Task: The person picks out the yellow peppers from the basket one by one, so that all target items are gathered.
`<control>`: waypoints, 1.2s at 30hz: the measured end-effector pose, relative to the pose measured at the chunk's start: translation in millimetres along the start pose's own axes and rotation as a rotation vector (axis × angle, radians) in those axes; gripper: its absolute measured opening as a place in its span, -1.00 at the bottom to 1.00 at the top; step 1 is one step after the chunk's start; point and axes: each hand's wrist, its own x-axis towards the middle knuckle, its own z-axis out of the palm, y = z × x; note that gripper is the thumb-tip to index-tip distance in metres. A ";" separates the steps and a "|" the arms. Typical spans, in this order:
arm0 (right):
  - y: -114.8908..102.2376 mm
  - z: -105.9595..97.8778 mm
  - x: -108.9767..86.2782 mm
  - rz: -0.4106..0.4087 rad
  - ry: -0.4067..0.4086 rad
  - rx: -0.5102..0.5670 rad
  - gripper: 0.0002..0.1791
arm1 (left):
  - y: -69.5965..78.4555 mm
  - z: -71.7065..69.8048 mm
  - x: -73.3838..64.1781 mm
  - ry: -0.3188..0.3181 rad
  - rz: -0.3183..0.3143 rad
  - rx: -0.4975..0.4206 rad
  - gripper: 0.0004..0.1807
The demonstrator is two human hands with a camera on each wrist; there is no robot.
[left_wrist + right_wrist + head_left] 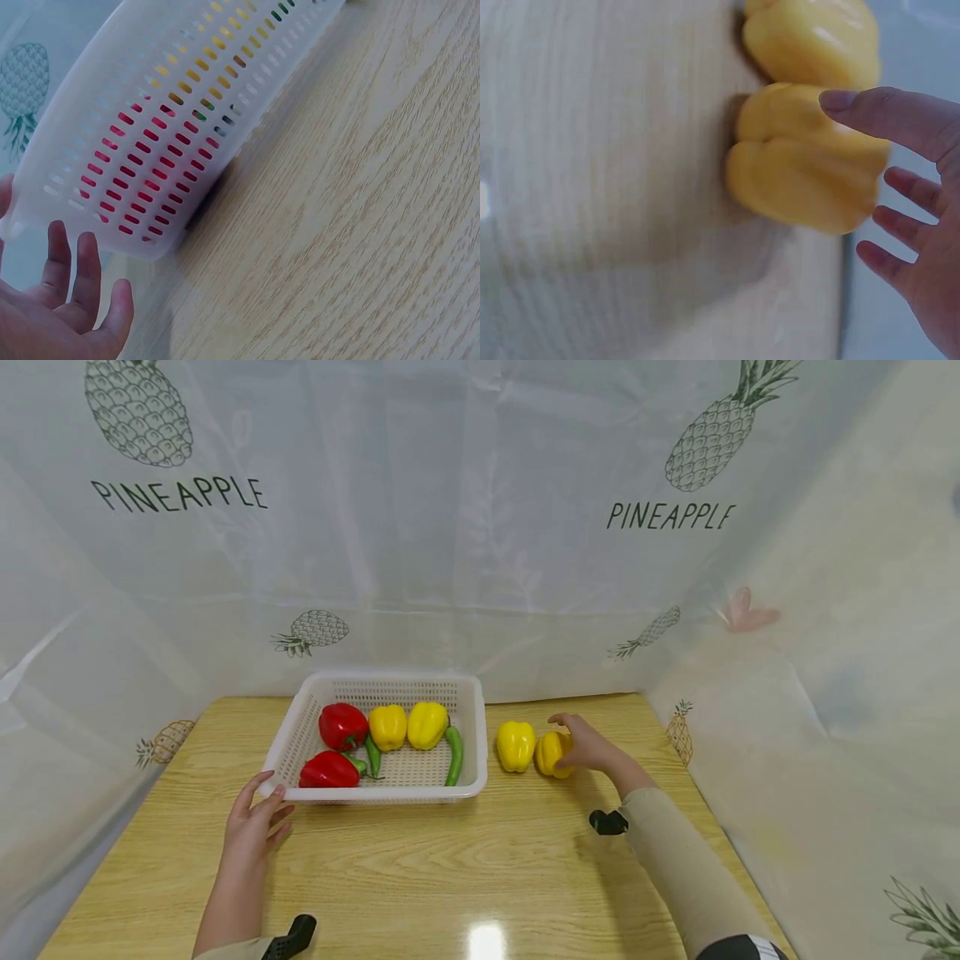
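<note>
My left hand [251,822] is at the near left corner of the white plastic basket [375,794], pinching its rim. Its remaining fingers stay loosely spread beside the perforated wall, as the left wrist view shows. Inside the basket lie two red bell peppers [342,727], two yellow bell peppers [387,727] and two green chili peppers [454,755]. My right hand [592,747] is spread around the right-hand yellow bell pepper [802,172] on the table. In the right wrist view the thumb overlaps this pepper, the other fingers are beyond its end; contact is unclear. Another yellow bell pepper [516,746] sits just left of it.
The wood-grain table [450,868] carries everything. A pale sheet printed with pineapples [420,527] hangs behind the table and along both sides. The basket stands at the back, left of the two loose yellow bell peppers.
</note>
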 end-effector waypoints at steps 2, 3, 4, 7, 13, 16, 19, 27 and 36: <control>-6.6 -4.1 2.0 -0.014 0.001 -0.001 -0.10 | 0.2 -0.4 -0.4 0.002 0.002 0.000 -0.42; -10.4 -5.7 2.8 -0.018 0.001 0.000 -0.11 | 0.2 -0.7 -0.6 0.002 0.003 -0.005 -0.42; -14.5 -7.0 3.9 -0.024 0.000 0.004 -0.13 | 0.3 -1.1 -0.8 0.003 0.005 -0.010 -0.42; -27.4 -8.9 6.5 -0.040 -0.004 0.025 -0.19 | 0.3 -2.5 -0.8 0.008 0.012 -0.023 -0.43; -56.9 -9.6 12.2 -0.079 -0.024 0.061 -0.31 | 0.2 -4.6 0.2 0.006 0.015 -0.030 -0.45; -71.7 -8.2 15.9 -0.092 -0.035 0.077 -0.33 | 0.7 -4.7 0.0 0.007 0.012 -0.035 -0.48; -83.8 -5.8 19.0 -0.114 -0.051 0.101 -0.35 | 0.7 -4.1 -0.4 -0.002 0.020 -0.028 -0.49; -110.9 8.4 22.7 -0.201 -0.084 0.176 -0.39 | 1.5 -2.1 -2.0 -0.006 0.031 -0.021 -0.51; -132.0 31.5 34.0 -0.271 -0.089 0.219 -0.43 | 3.2 -0.8 -2.1 -0.019 0.030 -0.036 -0.53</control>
